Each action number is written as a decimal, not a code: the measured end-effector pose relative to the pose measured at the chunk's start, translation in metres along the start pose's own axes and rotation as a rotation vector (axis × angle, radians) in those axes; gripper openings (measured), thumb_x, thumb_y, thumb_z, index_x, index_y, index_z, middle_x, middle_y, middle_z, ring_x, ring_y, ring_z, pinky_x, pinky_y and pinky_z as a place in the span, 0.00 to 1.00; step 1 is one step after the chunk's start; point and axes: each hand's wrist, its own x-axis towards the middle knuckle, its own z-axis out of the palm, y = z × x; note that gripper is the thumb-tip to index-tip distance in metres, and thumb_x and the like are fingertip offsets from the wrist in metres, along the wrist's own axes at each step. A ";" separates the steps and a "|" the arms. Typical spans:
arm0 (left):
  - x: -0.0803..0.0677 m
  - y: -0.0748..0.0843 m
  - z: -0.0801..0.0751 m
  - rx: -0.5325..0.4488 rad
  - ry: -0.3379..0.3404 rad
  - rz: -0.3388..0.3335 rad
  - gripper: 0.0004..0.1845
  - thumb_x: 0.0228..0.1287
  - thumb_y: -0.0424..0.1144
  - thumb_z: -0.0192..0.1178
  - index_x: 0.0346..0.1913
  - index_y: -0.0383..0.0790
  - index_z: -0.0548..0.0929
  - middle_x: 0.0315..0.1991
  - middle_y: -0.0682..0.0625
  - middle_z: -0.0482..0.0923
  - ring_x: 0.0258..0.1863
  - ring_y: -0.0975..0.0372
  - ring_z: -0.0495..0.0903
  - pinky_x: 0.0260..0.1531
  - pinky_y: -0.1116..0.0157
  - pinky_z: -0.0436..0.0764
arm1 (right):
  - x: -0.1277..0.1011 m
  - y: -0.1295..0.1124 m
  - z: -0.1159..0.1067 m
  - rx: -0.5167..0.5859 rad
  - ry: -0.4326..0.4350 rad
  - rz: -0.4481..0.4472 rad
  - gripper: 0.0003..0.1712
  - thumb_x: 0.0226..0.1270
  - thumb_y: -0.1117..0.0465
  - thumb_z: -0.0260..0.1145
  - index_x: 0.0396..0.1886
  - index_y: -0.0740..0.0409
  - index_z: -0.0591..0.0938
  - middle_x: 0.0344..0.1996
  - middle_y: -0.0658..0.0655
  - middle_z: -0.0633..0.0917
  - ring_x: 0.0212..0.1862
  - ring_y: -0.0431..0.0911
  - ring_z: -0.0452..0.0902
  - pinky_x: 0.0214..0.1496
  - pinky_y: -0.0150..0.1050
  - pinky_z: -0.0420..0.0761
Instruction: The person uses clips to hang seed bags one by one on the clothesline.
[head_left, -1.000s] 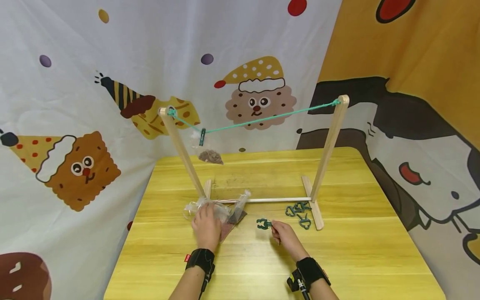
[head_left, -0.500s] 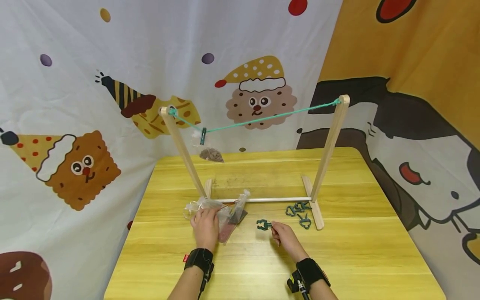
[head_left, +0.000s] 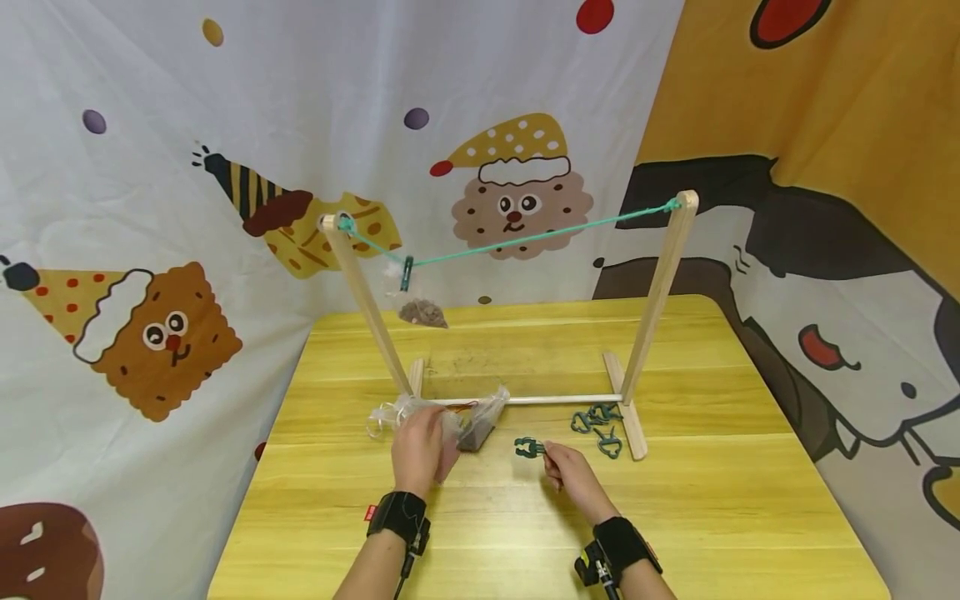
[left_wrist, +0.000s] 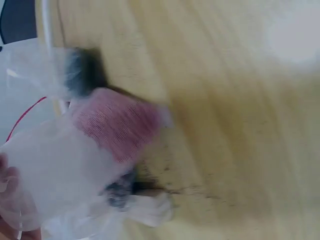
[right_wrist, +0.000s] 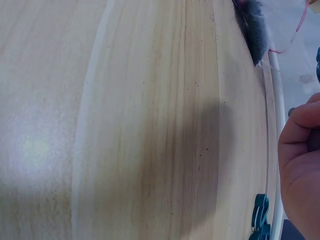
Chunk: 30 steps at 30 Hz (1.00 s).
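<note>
My left hand (head_left: 417, 448) pinches the upper part of a sheer mesh pouch (left_wrist: 112, 125) with pink contents at its bottom. Beside it sits another sheer pouch (head_left: 476, 433) with dark contents, and white drawstrings trail to the left. In the left wrist view the fingers show at the left edge against the pale mesh. Over the table, my right hand (head_left: 573, 473) holds a dark green plastic clip (head_left: 529, 447) by its handle end, jaws facing left. From the teal cord (head_left: 525, 239) hangs a pouch with brown contents (head_left: 422, 313), fastened by a green clip (head_left: 406, 273).
The cord runs between two wooden posts (head_left: 663, 296) joined low down by a white rod (head_left: 558, 400). Several loose green clips (head_left: 600, 421) lie near the right foot of the frame. Behind the wooden table (head_left: 675, 517) hangs a printed cloth (head_left: 495, 50).
My left hand has shifted slightly and now has the pink pouch partly drawn up under it, with the dark pouch nudged. The right hand and its clip stay almost still.
</note>
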 end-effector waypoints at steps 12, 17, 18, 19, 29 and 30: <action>0.022 0.031 -0.028 -0.107 0.012 0.052 0.11 0.57 0.36 0.61 0.44 0.48 0.81 0.37 0.56 0.79 0.37 0.63 0.77 0.36 0.64 0.76 | -0.004 -0.014 -0.002 0.054 -0.030 0.002 0.24 0.72 0.53 0.44 0.27 0.71 0.69 0.14 0.53 0.62 0.18 0.46 0.62 0.21 0.36 0.68; 0.027 0.041 -0.039 -0.120 0.040 0.102 0.10 0.55 0.38 0.63 0.41 0.46 0.82 0.34 0.53 0.82 0.31 0.64 0.79 0.30 0.66 0.78 | -0.003 -0.014 -0.005 0.058 -0.016 -0.004 0.25 0.72 0.52 0.43 0.28 0.72 0.69 0.14 0.54 0.62 0.18 0.46 0.62 0.22 0.37 0.68; 0.028 0.043 -0.040 -0.115 0.043 0.114 0.10 0.54 0.39 0.64 0.40 0.46 0.82 0.33 0.54 0.82 0.29 0.65 0.79 0.28 0.67 0.78 | -0.003 -0.014 -0.005 0.055 -0.010 -0.013 0.25 0.71 0.51 0.44 0.27 0.71 0.70 0.14 0.54 0.63 0.18 0.46 0.62 0.22 0.37 0.68; 0.028 0.044 -0.041 -0.107 0.044 0.125 0.09 0.53 0.39 0.64 0.39 0.46 0.83 0.31 0.54 0.82 0.27 0.66 0.79 0.25 0.68 0.77 | -0.003 -0.014 -0.006 0.052 -0.006 -0.024 0.26 0.71 0.50 0.45 0.27 0.70 0.70 0.14 0.54 0.63 0.18 0.45 0.62 0.22 0.37 0.68; 0.036 0.059 -0.056 -0.141 -0.035 0.213 0.08 0.57 0.41 0.61 0.39 0.49 0.84 0.33 0.59 0.80 0.30 0.67 0.78 0.27 0.69 0.77 | -0.007 -0.040 -0.015 0.003 0.012 -0.144 0.28 0.68 0.44 0.47 0.25 0.67 0.70 0.15 0.56 0.62 0.18 0.48 0.61 0.24 0.37 0.67; 0.037 0.061 -0.058 -0.149 -0.041 0.216 0.08 0.57 0.41 0.60 0.39 0.50 0.84 0.33 0.59 0.79 0.31 0.68 0.78 0.27 0.69 0.77 | -0.008 -0.044 -0.016 -0.003 0.015 -0.155 0.28 0.67 0.44 0.47 0.25 0.67 0.70 0.15 0.57 0.63 0.18 0.49 0.61 0.25 0.37 0.67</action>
